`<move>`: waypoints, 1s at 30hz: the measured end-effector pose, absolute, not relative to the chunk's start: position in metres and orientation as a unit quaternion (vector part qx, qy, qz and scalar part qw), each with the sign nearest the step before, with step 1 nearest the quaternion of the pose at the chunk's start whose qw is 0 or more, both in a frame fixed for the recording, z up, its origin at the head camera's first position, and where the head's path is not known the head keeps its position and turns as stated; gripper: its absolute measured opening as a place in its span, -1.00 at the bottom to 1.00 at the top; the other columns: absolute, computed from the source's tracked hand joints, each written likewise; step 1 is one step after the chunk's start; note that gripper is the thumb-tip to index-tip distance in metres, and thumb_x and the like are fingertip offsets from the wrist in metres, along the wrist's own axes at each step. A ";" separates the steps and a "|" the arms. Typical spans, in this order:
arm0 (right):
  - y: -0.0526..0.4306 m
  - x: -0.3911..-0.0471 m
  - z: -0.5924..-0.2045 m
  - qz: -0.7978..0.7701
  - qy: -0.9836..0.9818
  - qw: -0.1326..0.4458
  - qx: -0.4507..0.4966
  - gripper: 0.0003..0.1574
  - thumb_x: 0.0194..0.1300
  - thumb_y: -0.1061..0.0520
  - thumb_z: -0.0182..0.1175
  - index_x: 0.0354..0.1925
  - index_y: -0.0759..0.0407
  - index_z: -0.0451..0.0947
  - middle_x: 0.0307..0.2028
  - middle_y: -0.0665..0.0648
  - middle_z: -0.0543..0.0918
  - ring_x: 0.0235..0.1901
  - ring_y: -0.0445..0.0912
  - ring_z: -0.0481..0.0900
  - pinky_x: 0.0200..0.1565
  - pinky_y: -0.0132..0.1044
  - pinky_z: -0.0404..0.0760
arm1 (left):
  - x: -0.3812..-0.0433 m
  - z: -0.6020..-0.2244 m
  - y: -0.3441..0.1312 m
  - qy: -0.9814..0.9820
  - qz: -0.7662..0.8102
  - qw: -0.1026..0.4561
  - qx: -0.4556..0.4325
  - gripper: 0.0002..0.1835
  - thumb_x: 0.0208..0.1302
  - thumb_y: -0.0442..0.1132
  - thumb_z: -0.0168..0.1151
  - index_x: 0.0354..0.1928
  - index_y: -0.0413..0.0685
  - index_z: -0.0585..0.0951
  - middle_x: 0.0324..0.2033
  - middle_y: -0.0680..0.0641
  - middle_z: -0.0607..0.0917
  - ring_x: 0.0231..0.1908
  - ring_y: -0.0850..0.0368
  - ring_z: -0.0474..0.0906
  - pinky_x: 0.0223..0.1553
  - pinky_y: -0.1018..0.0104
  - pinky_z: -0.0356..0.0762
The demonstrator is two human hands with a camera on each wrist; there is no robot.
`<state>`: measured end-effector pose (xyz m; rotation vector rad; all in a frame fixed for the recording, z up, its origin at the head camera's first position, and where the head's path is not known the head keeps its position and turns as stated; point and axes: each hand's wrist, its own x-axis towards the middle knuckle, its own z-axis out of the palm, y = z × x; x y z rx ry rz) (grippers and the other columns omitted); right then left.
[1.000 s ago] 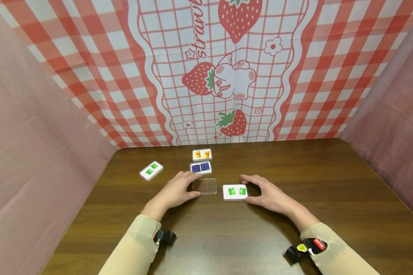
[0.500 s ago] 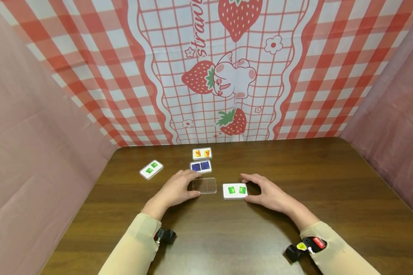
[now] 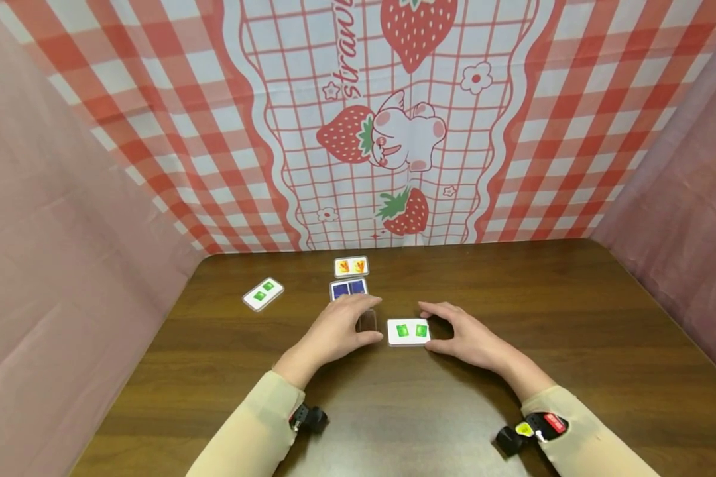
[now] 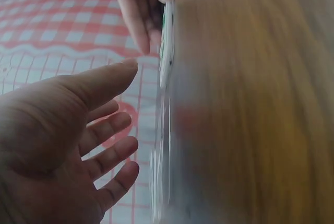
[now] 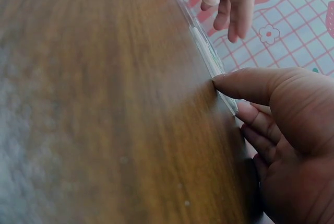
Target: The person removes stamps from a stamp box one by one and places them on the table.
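My left hand (image 3: 340,328) hovers over a clear plastic case (image 3: 367,321), fingers and thumb spread apart and nothing between them. Part of that case is hidden beneath the hand. Just to its right lies a white card with two green squares (image 3: 402,340) in a clear case. My right hand (image 3: 468,336) stands at this card's right end; its thumb (image 5: 235,84) touches the near edge and its fingers reach beyond the far side, relaxed and raised. In the left wrist view, the card (image 4: 167,41) shows edge-on, flat on the table.
Behind the left hand lies a card with two dark blue squares (image 3: 341,291), partly covered by it. Farther back is a card with orange pictures (image 3: 351,267). Another green-square card (image 3: 264,294) lies tilted at the left of the wooden table (image 3: 543,318). A checked cloth (image 3: 549,165) hangs behind.
My left hand has moved right from the left end of the clear case to over it, its fingertips now close to the green-square card. The right hand and the cards have stayed put.
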<state>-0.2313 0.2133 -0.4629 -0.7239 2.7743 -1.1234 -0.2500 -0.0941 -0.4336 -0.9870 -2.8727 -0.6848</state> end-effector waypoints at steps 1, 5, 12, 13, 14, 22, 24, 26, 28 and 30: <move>0.213 -0.231 -0.463 -0.365 0.900 0.032 -0.235 -0.08 0.45 0.05 0.53 0.61 0.24 0.41 0.32 0.16 0.64 0.46 0.27 0.45 0.39 0.38 0.43 | -0.249 -0.433 -0.091 -0.922 -0.218 0.015 -0.319 -0.28 0.43 0.01 0.57 0.53 -0.07 0.58 0.45 -0.15 0.62 0.50 -0.18 0.45 0.54 -0.22 0.31; 0.214 -0.231 -0.463 -0.366 0.900 0.033 -0.235 -0.09 0.46 0.03 0.52 0.61 0.23 0.42 0.33 0.17 0.64 0.46 0.28 0.45 0.39 0.39 0.44 | -0.249 -0.435 -0.079 -0.923 -0.204 0.014 -0.327 -0.27 0.41 0.02 0.58 0.52 -0.06 0.58 0.43 -0.12 0.64 0.48 -0.12 0.49 0.54 -0.13 0.34; 0.214 -0.231 -0.463 -0.365 0.899 0.025 -0.242 -0.10 0.45 0.05 0.53 0.59 0.24 0.43 0.31 0.16 0.66 0.44 0.26 0.47 0.39 0.37 0.45 | -0.248 -0.437 -0.067 -0.927 -0.183 0.006 -0.328 -0.23 0.37 0.08 0.61 0.52 -0.03 0.59 0.39 -0.07 0.67 0.40 -0.08 0.56 0.41 -0.16 0.49; 0.215 -0.231 -0.463 -0.365 0.899 0.024 -0.242 -0.10 0.45 0.05 0.53 0.59 0.24 0.43 0.31 0.16 0.66 0.44 0.26 0.48 0.39 0.37 0.45 | -0.247 -0.437 -0.065 -0.927 -0.183 0.004 -0.329 -0.23 0.37 0.08 0.61 0.52 -0.03 0.59 0.39 -0.07 0.68 0.39 -0.09 0.56 0.39 -0.18 0.51; 0.215 -0.231 -0.463 -0.364 0.899 0.024 -0.243 -0.10 0.45 0.05 0.53 0.59 0.24 0.43 0.31 0.16 0.66 0.44 0.26 0.48 0.39 0.37 0.45 | -0.247 -0.436 -0.064 -0.927 -0.182 0.001 -0.329 -0.23 0.37 0.08 0.61 0.52 -0.03 0.59 0.39 -0.07 0.67 0.39 -0.09 0.56 0.37 -0.19 0.53; 0.215 -0.231 -0.464 -0.367 0.898 0.028 -0.241 -0.10 0.46 0.05 0.52 0.60 0.24 0.42 0.33 0.16 0.65 0.45 0.27 0.47 0.39 0.37 0.45 | -0.247 -0.438 -0.060 -0.928 -0.175 -0.014 -0.329 -0.25 0.38 0.04 0.61 0.52 -0.01 0.60 0.39 -0.05 0.68 0.36 -0.08 0.57 0.34 -0.14 0.53; 0.215 -0.231 -0.464 -0.367 0.898 0.028 -0.241 -0.10 0.46 0.05 0.52 0.60 0.24 0.42 0.32 0.16 0.65 0.45 0.26 0.47 0.39 0.37 0.45 | -0.248 -0.439 -0.061 -0.927 -0.175 -0.011 -0.331 -0.26 0.37 0.02 0.62 0.50 -0.02 0.61 0.37 -0.06 0.69 0.35 -0.09 0.58 0.33 -0.14 0.53; 0.214 -0.231 -0.464 -0.366 0.899 0.028 -0.241 -0.10 0.46 0.04 0.52 0.60 0.23 0.43 0.32 0.16 0.65 0.44 0.26 0.47 0.39 0.37 0.45 | -0.249 -0.440 -0.062 -0.926 -0.177 -0.005 -0.334 -0.27 0.35 0.01 0.63 0.48 -0.04 0.62 0.35 -0.08 0.70 0.34 -0.11 0.59 0.30 -0.18 0.54; 0.214 -0.231 -0.463 -0.365 0.899 0.028 -0.240 -0.10 0.46 0.05 0.52 0.60 0.23 0.43 0.32 0.16 0.65 0.44 0.26 0.48 0.39 0.37 0.45 | -0.250 -0.441 -0.063 -0.926 -0.177 -0.002 -0.334 -0.28 0.35 0.01 0.64 0.47 -0.06 0.63 0.34 -0.10 0.71 0.34 -0.13 0.58 0.30 -0.19 0.53; 0.214 -0.231 -0.463 -0.365 0.899 0.028 -0.240 -0.10 0.46 0.05 0.52 0.60 0.23 0.43 0.32 0.16 0.65 0.44 0.26 0.48 0.39 0.37 0.45 | -0.250 -0.442 -0.064 -0.926 -0.176 0.000 -0.334 -0.28 0.35 0.01 0.63 0.46 -0.07 0.64 0.34 -0.10 0.70 0.34 -0.13 0.58 0.30 -0.18 0.52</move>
